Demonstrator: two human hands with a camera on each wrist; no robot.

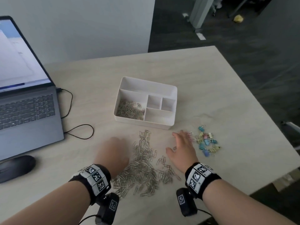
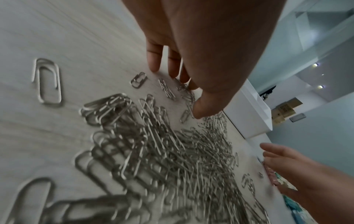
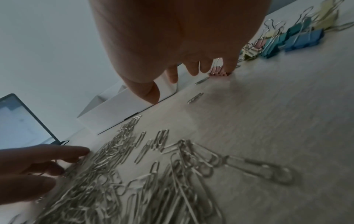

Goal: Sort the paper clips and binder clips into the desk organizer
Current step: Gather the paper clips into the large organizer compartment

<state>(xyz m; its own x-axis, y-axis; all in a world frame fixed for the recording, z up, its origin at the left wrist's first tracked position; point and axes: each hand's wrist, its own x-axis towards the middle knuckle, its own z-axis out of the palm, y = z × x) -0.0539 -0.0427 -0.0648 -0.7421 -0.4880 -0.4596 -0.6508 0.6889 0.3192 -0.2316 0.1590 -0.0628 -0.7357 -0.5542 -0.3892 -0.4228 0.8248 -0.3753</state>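
Note:
A white desk organizer (image 1: 146, 86) stands mid-table, its front left compartment holding silver paper clips (image 1: 129, 110). In front of it a big loose pile of paper clips (image 1: 144, 164) is spread on the table. Right of the pile lies a cluster of coloured binder clips (image 1: 207, 142). My left hand (image 1: 117, 144) is at the pile's left edge, fingers pointing down, the fingertips (image 2: 154, 66) touching the table among clips. My right hand (image 1: 177, 143) is spread flat between pile and cluster. Its outer fingers rest on a pink binder clip (image 3: 218, 73).
An open laptop (image 1: 24, 104) sits at the left with a black cable (image 1: 78, 131) looping beside it and a dark mouse (image 1: 16, 168) in front. The table's right edge (image 1: 259, 101) drops to a dark floor.

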